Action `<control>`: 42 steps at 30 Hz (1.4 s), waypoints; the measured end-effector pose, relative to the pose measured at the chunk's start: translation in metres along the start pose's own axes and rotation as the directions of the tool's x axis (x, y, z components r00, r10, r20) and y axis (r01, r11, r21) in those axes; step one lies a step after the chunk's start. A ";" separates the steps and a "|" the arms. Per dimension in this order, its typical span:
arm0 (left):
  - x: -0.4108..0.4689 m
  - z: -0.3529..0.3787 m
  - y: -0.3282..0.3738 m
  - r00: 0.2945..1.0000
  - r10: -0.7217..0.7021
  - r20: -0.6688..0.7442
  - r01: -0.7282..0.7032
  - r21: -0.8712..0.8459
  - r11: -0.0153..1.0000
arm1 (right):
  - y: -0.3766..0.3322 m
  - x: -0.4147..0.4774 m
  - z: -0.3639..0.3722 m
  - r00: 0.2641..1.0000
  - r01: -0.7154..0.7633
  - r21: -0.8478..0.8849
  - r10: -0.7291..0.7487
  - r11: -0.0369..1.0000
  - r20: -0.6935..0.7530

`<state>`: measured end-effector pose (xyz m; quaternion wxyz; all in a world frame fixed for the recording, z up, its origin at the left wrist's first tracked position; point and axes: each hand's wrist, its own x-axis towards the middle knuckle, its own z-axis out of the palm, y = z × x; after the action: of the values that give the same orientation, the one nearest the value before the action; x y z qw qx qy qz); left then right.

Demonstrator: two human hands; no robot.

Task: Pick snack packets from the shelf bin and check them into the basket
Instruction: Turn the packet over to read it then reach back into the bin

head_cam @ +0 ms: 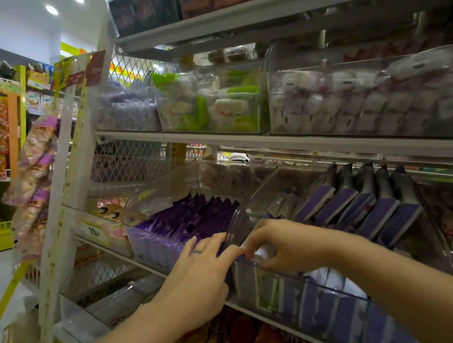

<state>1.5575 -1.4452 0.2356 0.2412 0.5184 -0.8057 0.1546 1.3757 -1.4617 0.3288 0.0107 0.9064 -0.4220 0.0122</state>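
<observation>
Head view, bin: the clear plastic shelf bin (pixel 319 287) sat on the grey metal shelf (pixel 252 312) at near right, with rows of lilac-and-white snack packets (pixel 344 316) standing on edge behind its low front wall.
Right hand: the right hand (pixel 284 246) reached over the front rim at the bin's left end. Its fingers (pixel 256 238) were curled and appeared to pinch the top of one pale white-topped packet (pixel 262 255) just behind the rim.
Left hand: the left hand (pixel 199 280) lay outside the bin's near-left corner, fingers straight and close together, tips touching the corner wall.
Basket: it was not in view, so the carry path could not be judged.
Risk, neighbours: the packets looked tightly packed, so pulling one by its top edge would likely drag the next one up and spill it over the low rim.
Risk, grip: a pinch on slick film alone could slip partway through the lift.
Risk, bin: a hard tug might slide the light bin forward off the shelf unless the left hand braced it.
Risk, left side: the clear bin of dark purple sachets (pixel 184 223) stood just beside the first bin, where the left wrist could knock it.
</observation>
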 end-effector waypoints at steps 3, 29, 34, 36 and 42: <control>-0.002 0.001 -0.001 1.000 -0.005 0.011 0.005 0.010 1.000 | -0.001 0.002 0.008 0.995 0.017 -0.074 -0.024 0.997 -0.093; -0.078 -0.069 0.013 0.887 -0.276 0.369 0.280 -0.907 -0.314 | -0.120 -0.066 0.059 0.469 0.468 0.210 -0.040 0.858 -0.882; -0.125 -0.052 -0.013 0.874 -0.376 0.309 0.169 -0.917 -0.360 | -0.136 -0.061 0.104 0.653 0.467 0.364 -0.036 0.806 -0.756; -0.148 -0.043 -0.028 0.862 -0.411 0.295 0.195 -0.943 -0.269 | -0.144 -0.054 0.119 0.738 0.465 0.585 0.075 0.665 -0.671; -0.209 0.003 -0.056 0.847 -0.408 0.341 0.322 -0.939 -0.117 | -0.173 -0.007 0.169 0.948 0.190 0.981 0.271 -0.049 -0.170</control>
<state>1.6806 -1.3107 0.1182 0.5880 0.3933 -0.4919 -0.5076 1.5058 -1.3500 0.1579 -0.5819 0.6014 -0.3001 0.4579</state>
